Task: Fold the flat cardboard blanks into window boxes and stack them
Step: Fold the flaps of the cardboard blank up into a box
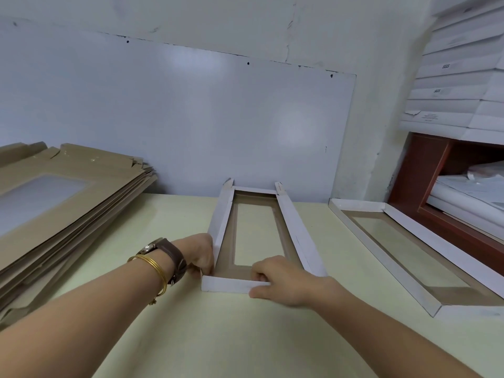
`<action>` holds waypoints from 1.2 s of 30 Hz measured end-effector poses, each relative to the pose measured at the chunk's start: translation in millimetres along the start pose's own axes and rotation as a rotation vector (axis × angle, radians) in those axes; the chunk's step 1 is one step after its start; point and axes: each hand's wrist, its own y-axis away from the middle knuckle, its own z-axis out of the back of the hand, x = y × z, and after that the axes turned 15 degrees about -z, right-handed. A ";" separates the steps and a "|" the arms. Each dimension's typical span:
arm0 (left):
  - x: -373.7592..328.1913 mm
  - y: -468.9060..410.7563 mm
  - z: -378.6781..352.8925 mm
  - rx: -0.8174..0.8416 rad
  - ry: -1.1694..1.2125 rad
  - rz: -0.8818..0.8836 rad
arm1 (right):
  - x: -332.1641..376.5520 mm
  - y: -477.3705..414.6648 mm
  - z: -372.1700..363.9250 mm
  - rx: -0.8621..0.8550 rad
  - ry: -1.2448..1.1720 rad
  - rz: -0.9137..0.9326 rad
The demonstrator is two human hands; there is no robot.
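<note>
Tabletop (169, 336), flap (231, 285) between left grip (200, 256), right grip (283, 282)

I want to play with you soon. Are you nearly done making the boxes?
Not yet. A finished box sits on the table at the right. The left hand and right hand are pinching up the near end of a second box; its long sides already stand. A thick pile of flat blanks waits on the left, so many are left to fold and stack.
</note>
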 end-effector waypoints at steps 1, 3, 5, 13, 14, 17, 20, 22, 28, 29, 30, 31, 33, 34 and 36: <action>0.8 -0.6 0.4 0.000 -0.011 0.002 | -7.3 3.6 3.3 -0.002 0.021 0.000; 4.4 -0.7 2.4 -0.006 -0.040 0.006 | -22.8 10.6 10.4 -0.019 0.107 -0.016; 9.1 0.0 5.3 -0.023 -0.071 0.021 | -38.6 16.7 17.8 -0.040 0.197 -0.046; 16.0 -3.3 7.5 -0.067 -0.109 0.038 | -62.8 24.4 40.8 0.046 0.310 -0.130; 14.9 -3.7 7.4 -0.065 -0.133 0.039 | -61.3 24.0 41.1 0.054 0.332 -0.119; 8.9 -1.8 6.3 -0.106 -0.293 0.037 | -57.0 22.4 37.4 0.042 0.400 -0.083; 0.6 3.1 -1.9 -0.227 -0.541 0.039 | -52.4 24.3 32.8 -0.021 0.455 -0.048; -8.1 6.1 -7.4 -0.298 -0.630 -0.047 | -48.8 25.5 31.5 -0.046 0.455 -0.029; -47.1 17.0 -25.5 -0.123 -0.032 -0.438 | -37.8 24.0 22.9 -0.098 0.451 -0.020; -51.4 17.3 -30.4 -0.098 0.036 -0.459 | -35.8 24.3 21.6 -0.106 0.450 -0.028; -54.9 16.6 -36.0 -0.076 0.055 -0.475 | -33.7 24.8 20.2 -0.115 0.452 -0.035; -58.7 16.4 -41.7 -0.067 0.056 -0.494 | -31.6 25.0 18.9 -0.125 0.454 -0.037; -63.9 14.7 -53.8 -0.077 0.044 -0.518 | -25.7 25.7 14.9 -0.154 0.451 -0.019; -65.9 13.9 -59.2 -0.090 0.018 -0.522 | -22.9 26.1 12.3 -0.175 0.443 0.008; -69.1 14.2 -66.7 -0.134 -0.081 -0.539 | -18.0 28.1 6.8 -0.212 0.446 0.079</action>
